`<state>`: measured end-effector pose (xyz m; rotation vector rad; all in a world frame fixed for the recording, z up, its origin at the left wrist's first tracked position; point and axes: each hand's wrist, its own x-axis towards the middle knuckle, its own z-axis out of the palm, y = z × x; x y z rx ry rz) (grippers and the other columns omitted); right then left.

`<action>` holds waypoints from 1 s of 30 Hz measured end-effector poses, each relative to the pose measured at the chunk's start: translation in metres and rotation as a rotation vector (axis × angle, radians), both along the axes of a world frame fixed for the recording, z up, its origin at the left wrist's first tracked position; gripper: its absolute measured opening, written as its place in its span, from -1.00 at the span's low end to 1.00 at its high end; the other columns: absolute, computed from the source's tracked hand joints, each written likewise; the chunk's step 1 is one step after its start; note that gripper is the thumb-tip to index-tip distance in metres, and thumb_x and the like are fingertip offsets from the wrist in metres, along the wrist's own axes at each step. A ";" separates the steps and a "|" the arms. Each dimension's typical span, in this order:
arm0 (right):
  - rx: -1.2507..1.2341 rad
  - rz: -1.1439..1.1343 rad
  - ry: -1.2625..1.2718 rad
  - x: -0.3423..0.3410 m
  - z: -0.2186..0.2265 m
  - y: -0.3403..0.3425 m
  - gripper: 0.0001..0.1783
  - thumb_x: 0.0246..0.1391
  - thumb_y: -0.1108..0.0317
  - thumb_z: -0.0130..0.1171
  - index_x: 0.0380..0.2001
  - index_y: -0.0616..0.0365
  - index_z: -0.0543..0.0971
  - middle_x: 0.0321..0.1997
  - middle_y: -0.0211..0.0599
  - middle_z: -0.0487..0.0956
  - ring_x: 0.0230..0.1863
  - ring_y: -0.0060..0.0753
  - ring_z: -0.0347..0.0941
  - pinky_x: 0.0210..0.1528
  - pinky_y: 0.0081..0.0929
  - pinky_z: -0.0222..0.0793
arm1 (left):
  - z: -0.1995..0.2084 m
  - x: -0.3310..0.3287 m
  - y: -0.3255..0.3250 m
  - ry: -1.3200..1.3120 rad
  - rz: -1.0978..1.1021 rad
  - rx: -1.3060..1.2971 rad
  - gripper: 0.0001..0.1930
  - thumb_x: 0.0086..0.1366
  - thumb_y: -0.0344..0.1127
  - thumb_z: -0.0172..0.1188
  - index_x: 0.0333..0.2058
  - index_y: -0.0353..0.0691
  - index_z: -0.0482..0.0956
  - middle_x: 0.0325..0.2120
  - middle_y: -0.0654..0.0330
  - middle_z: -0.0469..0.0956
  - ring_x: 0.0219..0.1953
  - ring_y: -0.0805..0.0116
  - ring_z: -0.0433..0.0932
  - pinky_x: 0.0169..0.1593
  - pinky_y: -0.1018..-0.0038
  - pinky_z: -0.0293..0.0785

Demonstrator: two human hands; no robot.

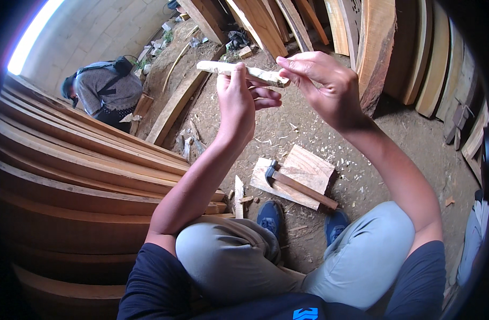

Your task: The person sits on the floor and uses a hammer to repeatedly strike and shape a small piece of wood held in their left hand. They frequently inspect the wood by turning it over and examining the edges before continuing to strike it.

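A pale, whittled wooden stick (215, 66) lies nearly level in front of me, its right end rougher and darker. My left hand (236, 101) holds it from below, the thumb pressed along its side and the lower fingers partly loose. At the stick's right end, my right hand (324, 85) has thumb and forefinger drawn together in a pinch. Whatever sits between those fingertips, if anything, is too small to make out. On the ground below, a claw hammer (303, 188) with a wooden handle rests across flat wooden boards (308, 165).
Long planks (90, 165) are stacked on my left. Tall slabs (375, 48) lean upright at the far right. Another person (108, 88) bends over at the far left, near a beam (178, 104). Wood shavings litter the dirt floor (362, 160) around my shoes.
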<state>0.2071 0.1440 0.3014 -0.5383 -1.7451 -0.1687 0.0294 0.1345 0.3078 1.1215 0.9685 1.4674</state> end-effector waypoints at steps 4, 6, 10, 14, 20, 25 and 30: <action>-0.037 -0.010 -0.014 0.002 -0.002 0.001 -0.79 0.03 0.45 0.40 -0.21 0.02 0.75 -0.30 -0.28 0.73 -0.30 -0.37 0.67 -0.24 -0.46 0.65 | -0.002 0.000 0.000 0.014 0.007 -0.009 -0.64 0.53 -0.15 -0.18 -0.23 -0.43 0.30 -0.45 -0.03 0.50 -0.53 0.20 0.65 -0.49 0.33 0.71; -0.048 -0.005 0.002 0.001 -0.001 -0.001 -0.80 0.04 0.44 0.39 -0.22 0.01 0.75 -0.29 -0.30 0.73 -0.32 -0.37 0.67 -0.24 -0.47 0.65 | -0.004 -0.001 0.000 0.014 0.001 -0.013 -0.64 0.53 -0.15 -0.18 -0.23 -0.42 0.31 -0.45 -0.02 0.50 -0.53 0.19 0.65 -0.48 0.34 0.71; -0.037 -0.020 0.051 0.001 -0.001 -0.004 -0.81 0.03 0.44 0.40 -0.23 0.01 0.73 -0.28 -0.33 0.73 -0.33 -0.39 0.67 -0.26 -0.49 0.64 | -0.005 -0.002 0.002 0.008 -0.018 -0.008 -0.65 0.53 -0.15 -0.18 -0.24 -0.41 0.32 -0.46 -0.02 0.50 -0.53 0.19 0.65 -0.48 0.34 0.71; -0.055 -0.022 0.037 0.004 -0.002 -0.003 -0.82 0.03 0.41 0.41 -0.24 0.00 0.72 -0.28 -0.34 0.72 -0.36 -0.44 0.67 -0.33 -0.53 0.63 | -0.002 0.001 -0.001 0.009 -0.024 0.010 -0.65 0.53 -0.15 -0.18 -0.25 -0.40 0.32 -0.47 0.00 0.50 -0.54 0.19 0.65 -0.49 0.34 0.71; -0.050 -0.016 0.058 0.003 -0.003 -0.002 -0.86 0.04 0.38 0.41 -0.28 0.02 0.71 -0.28 -0.35 0.72 -0.35 -0.44 0.67 -0.32 -0.52 0.64 | -0.002 -0.001 -0.001 0.016 -0.022 0.022 -0.67 0.53 -0.17 -0.17 -0.22 -0.40 0.30 -0.49 -0.01 0.52 -0.55 0.19 0.65 -0.49 0.34 0.71; 0.024 -0.038 0.007 0.005 -0.004 0.001 -0.86 0.04 0.37 0.41 -0.28 0.04 0.71 -0.28 -0.34 0.72 -0.34 -0.43 0.67 -0.28 -0.51 0.64 | -0.002 -0.001 0.000 0.029 -0.007 0.027 -0.67 0.53 -0.17 -0.18 -0.22 -0.39 0.30 -0.49 -0.02 0.53 -0.56 0.20 0.65 -0.49 0.34 0.71; -0.134 -0.043 0.066 0.003 -0.002 -0.006 -0.85 0.04 0.36 0.41 -0.27 0.01 0.71 -0.28 -0.34 0.71 -0.36 -0.44 0.66 -0.31 -0.53 0.63 | -0.003 -0.002 0.001 0.030 -0.028 0.029 -0.67 0.53 -0.17 -0.18 -0.23 -0.40 0.30 -0.49 -0.02 0.53 -0.56 0.21 0.65 -0.50 0.34 0.71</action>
